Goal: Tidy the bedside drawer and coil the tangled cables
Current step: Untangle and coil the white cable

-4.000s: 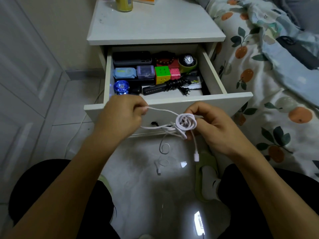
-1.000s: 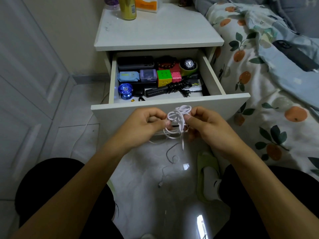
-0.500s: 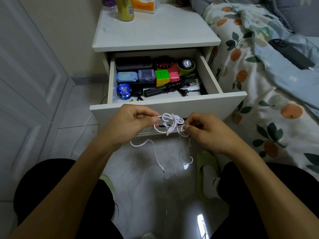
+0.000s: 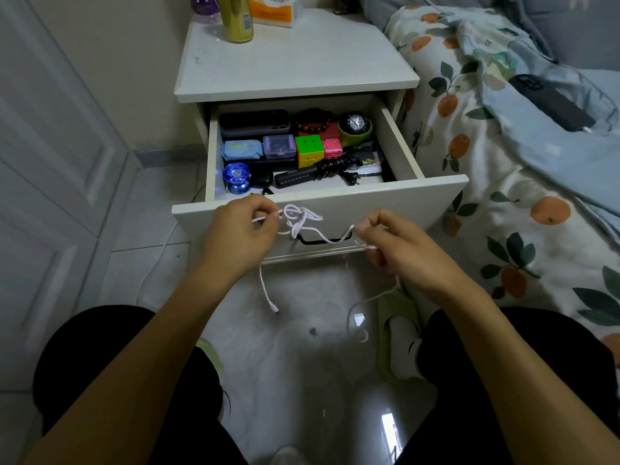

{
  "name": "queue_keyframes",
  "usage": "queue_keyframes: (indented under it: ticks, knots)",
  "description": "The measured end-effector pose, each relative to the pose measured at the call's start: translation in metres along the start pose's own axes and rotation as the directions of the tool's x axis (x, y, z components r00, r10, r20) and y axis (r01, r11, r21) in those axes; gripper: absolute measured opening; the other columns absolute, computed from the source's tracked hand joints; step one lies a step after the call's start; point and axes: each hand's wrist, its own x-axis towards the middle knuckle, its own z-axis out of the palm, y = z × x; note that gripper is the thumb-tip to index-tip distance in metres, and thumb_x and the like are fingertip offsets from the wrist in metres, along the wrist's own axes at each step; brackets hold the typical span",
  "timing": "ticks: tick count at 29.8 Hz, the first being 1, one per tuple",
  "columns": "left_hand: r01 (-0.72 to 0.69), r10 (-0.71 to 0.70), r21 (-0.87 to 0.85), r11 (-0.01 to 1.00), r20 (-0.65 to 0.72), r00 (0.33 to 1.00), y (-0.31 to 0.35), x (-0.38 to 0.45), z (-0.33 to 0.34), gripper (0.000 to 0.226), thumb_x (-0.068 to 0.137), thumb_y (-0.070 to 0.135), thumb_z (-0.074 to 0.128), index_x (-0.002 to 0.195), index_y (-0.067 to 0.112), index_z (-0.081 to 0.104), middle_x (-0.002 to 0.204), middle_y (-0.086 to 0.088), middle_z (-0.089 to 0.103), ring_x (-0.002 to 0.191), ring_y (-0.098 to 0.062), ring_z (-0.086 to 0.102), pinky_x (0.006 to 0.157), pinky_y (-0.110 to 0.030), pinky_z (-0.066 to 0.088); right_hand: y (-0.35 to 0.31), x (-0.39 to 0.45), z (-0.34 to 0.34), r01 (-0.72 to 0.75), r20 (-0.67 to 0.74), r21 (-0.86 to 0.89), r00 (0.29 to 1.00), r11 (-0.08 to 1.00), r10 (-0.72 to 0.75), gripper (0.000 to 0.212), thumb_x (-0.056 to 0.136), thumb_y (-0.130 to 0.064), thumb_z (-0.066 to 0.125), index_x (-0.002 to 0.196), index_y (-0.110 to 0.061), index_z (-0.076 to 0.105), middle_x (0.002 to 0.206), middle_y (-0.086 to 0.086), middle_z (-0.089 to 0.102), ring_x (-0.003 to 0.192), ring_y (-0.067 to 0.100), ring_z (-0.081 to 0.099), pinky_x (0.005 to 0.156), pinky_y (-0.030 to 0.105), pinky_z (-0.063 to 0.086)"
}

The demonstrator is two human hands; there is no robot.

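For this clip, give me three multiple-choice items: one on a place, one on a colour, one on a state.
1. Where is the blue yo-yo?
A. front left corner of the drawer
B. on the nightstand top
C. on the bed

2. What colour is the cable in the hands?
A. black
B. white
C. red

3. How is the drawer?
A. shut
B. pulled open
C. lifted out onto the floor

Key: 1 A, it sits behind the front panel at left. 2 B, the left hand and right hand pinch a white strand. 3 B, its contents show.
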Motion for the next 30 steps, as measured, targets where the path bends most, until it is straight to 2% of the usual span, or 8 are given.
queue_keyframes:
  ticks: [3,5,9,13,16,20,25,30]
  knots:
    - [-0.026,0.022,0.099,0.995,0.04,0.999,0.001,-0.002,0.001,0.01,0.092,0.017,0.06,0.09,0.023,0.068,0.081,0.012,0.063,0.077,-0.009,0.059,0.066,-0.025,0.042,0.01,-0.004,0.004,0.049,0.035,-0.227,0.999,0.973,-0.042,0.002,0.092,-0.028,0.061,0.091,-0.027,0.062,0.07,-0.005,0.065,0.065,0.01,0.059,0.067,0.031,0.05]
    - [-0.03,0.024,0.085,0.996,0.079,0.997,0.005,-0.006,0.002,0.01,0.091,0.016,0.061,0.088,0.021,0.069,0.076,0.011,0.064,0.075,-0.009,0.06,0.066,-0.025,0.045,0.017,-0.005,0.008,0.046,0.088,-0.345,0.996,0.937,-0.017,0.004,0.092,-0.023,0.06,0.096,-0.026,0.062,0.083,-0.006,0.068,0.078,0.01,0.065,0.076,0.032,0.055]
    - [0.008,0.004,-0.086,0.996,0.136,0.991,0.014,-0.014,0.002,0.01,0.09,0.015,0.065,0.087,0.02,0.073,0.076,0.014,0.069,0.076,0.002,0.064,0.066,-0.008,0.046,0.025,-0.004,0.014,0.024,0.16,-0.576,0.984,0.817,0.084,0.023,0.093,-0.025,0.059,0.115,-0.023,0.053,0.113,0.001,0.064,0.097,0.015,0.062,0.083,0.031,0.053]
    - [0.098,-0.025,-0.331,0.939,0.216,0.976,0.019,-0.027,0.001,0.015,0.088,0.012,0.07,0.082,0.025,0.073,0.072,0.009,0.074,0.067,0.001,0.067,0.062,-0.01,0.049,0.016,-0.005,0.014,0.132,0.171,-0.39,0.983,0.911,-0.069,0.064,0.088,-0.019,0.061,0.145,-0.03,0.036,0.144,-0.001,0.048,0.125,0.012,0.05,0.098,0.028,0.044]
    - [0.17,-0.03,-0.495,0.852,0.279,0.96,0.021,-0.028,-0.001,0.015,0.088,0.008,0.069,0.085,0.022,0.074,0.073,0.001,0.075,0.053,-0.001,0.061,0.049,-0.012,0.044,0.002,-0.004,0.018,0.194,0.225,-0.167,0.962,0.967,-0.155,0.06,0.084,-0.035,0.068,0.14,-0.034,0.046,0.135,-0.01,0.057,0.121,0.004,0.055,0.101,0.031,0.048]
    - [0.16,0.034,-0.53,0.833,0.336,0.941,0.019,-0.023,-0.008,0.025,0.091,0.007,0.065,0.086,0.028,0.077,0.077,-0.005,0.075,0.06,-0.009,0.063,0.056,-0.019,0.052,-0.01,0.003,0.021,0.327,0.209,-0.234,0.937,0.916,-0.28,0.023,0.091,-0.026,0.067,0.114,-0.021,0.067,0.103,-0.008,0.07,0.095,0.01,0.066,0.087,0.041,0.054]
    - [0.068,0.055,-0.395,0.916,0.292,0.955,0.024,-0.014,-0.012,0.015,0.092,0.011,0.065,0.094,0.023,0.073,0.063,0.006,0.07,0.054,-0.004,0.059,0.054,-0.016,0.048,-0.012,0.018,0.014,0.333,0.067,-0.15,0.943,0.931,-0.326,0.01,0.089,-0.02,0.071,0.098,-0.016,0.071,0.087,0.001,0.072,0.079,0.02,0.069,0.076,0.048,0.055]
    - [-0.083,0.145,-0.309,0.947,0.183,0.972,0.026,-0.009,-0.018,0.011,0.086,0.021,0.074,0.096,0.021,0.074,0.08,0.011,0.072,0.07,-0.003,0.065,0.062,-0.012,0.049,-0.012,0.027,0.019,0.357,-0.014,-0.092,0.933,0.929,-0.36,0.008,0.09,-0.021,0.069,0.092,-0.016,0.063,0.082,0.0,0.069,0.074,0.016,0.068,0.069,0.039,0.058]
